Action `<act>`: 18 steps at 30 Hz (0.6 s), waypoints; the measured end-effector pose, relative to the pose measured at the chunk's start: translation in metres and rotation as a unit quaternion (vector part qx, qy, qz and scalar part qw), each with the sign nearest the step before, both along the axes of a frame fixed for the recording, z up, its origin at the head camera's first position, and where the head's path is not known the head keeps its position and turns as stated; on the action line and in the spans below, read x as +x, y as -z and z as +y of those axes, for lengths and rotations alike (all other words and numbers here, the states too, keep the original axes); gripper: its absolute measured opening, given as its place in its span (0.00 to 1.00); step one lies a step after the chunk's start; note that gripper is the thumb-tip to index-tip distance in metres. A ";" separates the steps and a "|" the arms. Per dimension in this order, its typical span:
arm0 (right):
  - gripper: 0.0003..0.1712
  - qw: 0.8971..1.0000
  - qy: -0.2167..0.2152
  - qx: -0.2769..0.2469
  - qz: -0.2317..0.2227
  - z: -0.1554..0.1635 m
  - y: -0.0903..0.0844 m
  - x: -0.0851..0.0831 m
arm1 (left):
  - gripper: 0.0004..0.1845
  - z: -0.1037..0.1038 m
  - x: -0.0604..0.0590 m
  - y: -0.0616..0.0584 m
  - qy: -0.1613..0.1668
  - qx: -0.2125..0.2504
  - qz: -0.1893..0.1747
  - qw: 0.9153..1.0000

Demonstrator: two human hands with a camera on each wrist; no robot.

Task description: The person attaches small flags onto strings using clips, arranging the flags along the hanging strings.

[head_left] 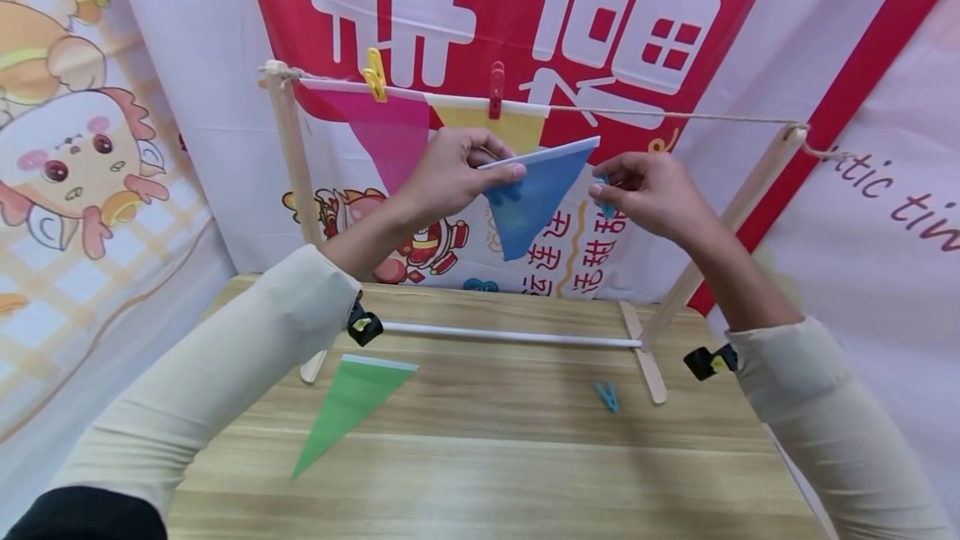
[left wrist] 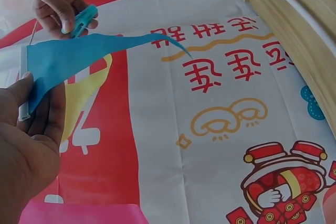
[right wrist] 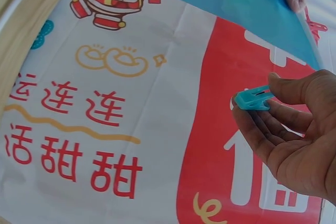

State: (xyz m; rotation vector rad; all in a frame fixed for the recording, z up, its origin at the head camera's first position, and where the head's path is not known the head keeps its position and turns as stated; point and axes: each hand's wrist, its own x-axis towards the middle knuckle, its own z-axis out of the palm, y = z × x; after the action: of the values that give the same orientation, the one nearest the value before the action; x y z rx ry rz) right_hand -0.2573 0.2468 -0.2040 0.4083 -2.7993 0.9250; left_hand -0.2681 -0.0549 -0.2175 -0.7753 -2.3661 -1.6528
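My left hand [head_left: 457, 169] pinches the white top edge of a blue triangular pennant [head_left: 534, 194], held up just below the string [head_left: 675, 117] of a wooden rack. In the left wrist view the blue pennant [left wrist: 68, 61] runs from my left fingers [left wrist: 37, 114] toward the other hand. My right hand [head_left: 645, 190] holds a small blue clothespin [right wrist: 253, 98] between thumb and fingers, just right of the pennant. A pink pennant [head_left: 386, 136] under a yellow clip [head_left: 373, 73] and a yellow pennant [head_left: 498, 127] under a red clip [head_left: 496, 88] hang on the string.
A green pennant [head_left: 345, 407] and another blue clothespin [head_left: 607, 396] lie on the wooden table [head_left: 487, 473]. The rack's wooden posts [head_left: 292, 165] and white base rod [head_left: 510, 333] stand at the table's back. Printed banners hang behind.
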 end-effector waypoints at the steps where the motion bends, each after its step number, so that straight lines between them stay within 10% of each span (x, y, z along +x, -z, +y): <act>1: 0.34 1.000 -0.001 -0.001 0.003 -0.001 -0.002 0.000 | 0.16 0.000 0.000 0.000 -0.002 0.001 0.001 1.000; 18: 0.34 0.999 -0.003 -0.008 0.044 -0.002 -0.029 0.008 | 0.16 0.010 0.000 -0.003 -0.025 0.055 -0.033 0.998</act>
State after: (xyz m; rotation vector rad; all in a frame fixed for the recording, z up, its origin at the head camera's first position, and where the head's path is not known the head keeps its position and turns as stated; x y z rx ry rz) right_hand -0.2493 0.2445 -0.1754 0.4442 -2.7111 0.9061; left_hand -0.2684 -0.0453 -0.2149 -0.6459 -2.2941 -1.7957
